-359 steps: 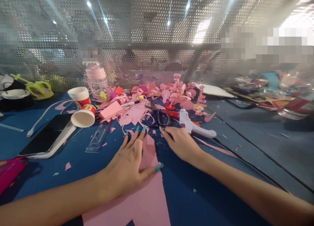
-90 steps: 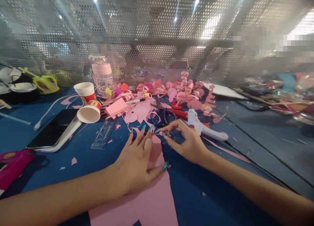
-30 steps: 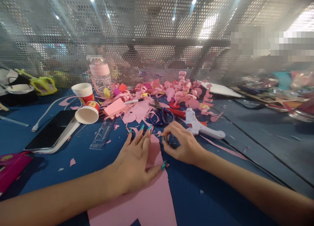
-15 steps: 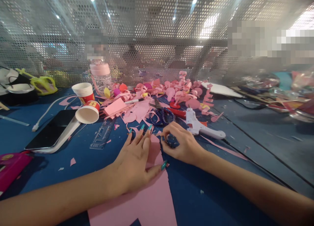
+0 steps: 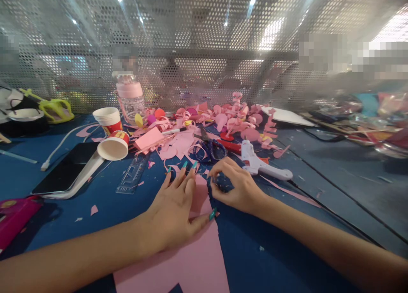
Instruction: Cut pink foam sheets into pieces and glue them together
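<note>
My left hand lies flat with spread fingers on a sheet of pink paper, pressing it against the blue table. The paper's right edge is ragged, and a notch shows near its bottom. Just right of the paper's far end, my right hand is curled, thumb and index finger brought together in a pinch. Whatever sits between those fingertips is too small to make out. Beyond the hands lie dark blue-handled scissors and a white glue gun. A clear plastic ruler is left of my left hand's fingers.
Pink paper scraps and cut shapes pile up before a perforated metal screen. At left are paper cups, a phone, a bottle and a magenta object. The glue gun's black cord crosses the right side.
Very little differs. My left hand stays flat on the pink paper, and my right hand keeps its pinch with only a slight shift of the fingertips.
</note>
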A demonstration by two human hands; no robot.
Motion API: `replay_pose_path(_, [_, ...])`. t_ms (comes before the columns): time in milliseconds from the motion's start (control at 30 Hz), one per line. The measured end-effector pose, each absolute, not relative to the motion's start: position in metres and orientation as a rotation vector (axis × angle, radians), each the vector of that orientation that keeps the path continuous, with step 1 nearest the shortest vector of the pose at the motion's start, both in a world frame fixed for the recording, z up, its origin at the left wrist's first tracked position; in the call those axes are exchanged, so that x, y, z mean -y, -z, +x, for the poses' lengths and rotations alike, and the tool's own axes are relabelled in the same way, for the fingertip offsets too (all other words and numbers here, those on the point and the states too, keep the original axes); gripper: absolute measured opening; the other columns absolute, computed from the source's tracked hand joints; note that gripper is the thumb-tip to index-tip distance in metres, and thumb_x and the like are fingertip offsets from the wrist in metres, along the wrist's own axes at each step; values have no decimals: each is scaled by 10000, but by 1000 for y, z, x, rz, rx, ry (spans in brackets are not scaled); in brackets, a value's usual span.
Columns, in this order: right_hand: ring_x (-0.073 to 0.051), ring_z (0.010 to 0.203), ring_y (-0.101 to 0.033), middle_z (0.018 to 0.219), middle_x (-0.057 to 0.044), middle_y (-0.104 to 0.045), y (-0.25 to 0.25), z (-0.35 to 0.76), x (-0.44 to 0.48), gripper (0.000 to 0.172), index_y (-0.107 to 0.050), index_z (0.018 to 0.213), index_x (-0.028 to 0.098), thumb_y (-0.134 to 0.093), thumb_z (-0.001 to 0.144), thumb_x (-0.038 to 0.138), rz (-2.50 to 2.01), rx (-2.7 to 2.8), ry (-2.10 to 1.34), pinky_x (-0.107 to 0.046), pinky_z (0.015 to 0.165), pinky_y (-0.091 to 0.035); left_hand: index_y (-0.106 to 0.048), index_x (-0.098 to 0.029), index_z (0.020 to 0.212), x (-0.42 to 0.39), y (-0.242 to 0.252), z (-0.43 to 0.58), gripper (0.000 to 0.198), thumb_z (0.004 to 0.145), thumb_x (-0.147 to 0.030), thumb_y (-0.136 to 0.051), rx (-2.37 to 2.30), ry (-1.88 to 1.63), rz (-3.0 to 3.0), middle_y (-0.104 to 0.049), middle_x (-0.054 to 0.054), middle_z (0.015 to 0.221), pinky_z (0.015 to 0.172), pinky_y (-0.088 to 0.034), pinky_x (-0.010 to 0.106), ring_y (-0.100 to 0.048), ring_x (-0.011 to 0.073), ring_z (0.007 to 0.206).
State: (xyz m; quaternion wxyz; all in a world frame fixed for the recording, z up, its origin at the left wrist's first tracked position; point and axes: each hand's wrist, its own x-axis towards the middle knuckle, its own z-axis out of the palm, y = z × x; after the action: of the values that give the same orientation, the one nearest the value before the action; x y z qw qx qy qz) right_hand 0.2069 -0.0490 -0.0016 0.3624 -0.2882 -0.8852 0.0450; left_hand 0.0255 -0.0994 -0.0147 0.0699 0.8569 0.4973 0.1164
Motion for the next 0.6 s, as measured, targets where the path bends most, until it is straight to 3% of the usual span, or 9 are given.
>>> replay_pose_path(133, [-140,744,-516,764,-17,-547,3,207,48,224,-495,862,197,-492,705,37,-758,2329,-171,-244,663,-451,-292,-52,1336,99,14,26,848,775,-685,-240,-1506,-325,2580,-281,185,1407,1051,-143,533,-180,350,1312])
replay_pose_path(300, [-139,670,-481,694,0,-500,2,206,48,215,-451,759,203,-501,639,32,-795,2313,-124,-244,596,-436,-290,-44,1337,99,14,26,852,777,-685,-233,-1499,-319,2584,-260,188,1412,1049,-146,541,-174,350,1313])
replay_pose_path(500, [-146,757,-521,770,-18,-556,3,207,48,215,-490,843,201,-493,694,46,-754,2305,-154,-255,681,-454,-296,-38,1332,99,15,26,847,780,-679,-244,-1497,-333,2584,-282,199,1401,1046,-151,546,-177,354,1312])
replay_pose_path(600, [-141,718,-510,739,-12,-539,3,206,48,222,-485,809,196,-496,659,33,-766,2325,-158,-246,642,-450,-305,-66,1330,99,15,26,820,782,-674,-256,-1496,-365,2592,-307,183,1396,1050,-145,539,-186,348,1311])
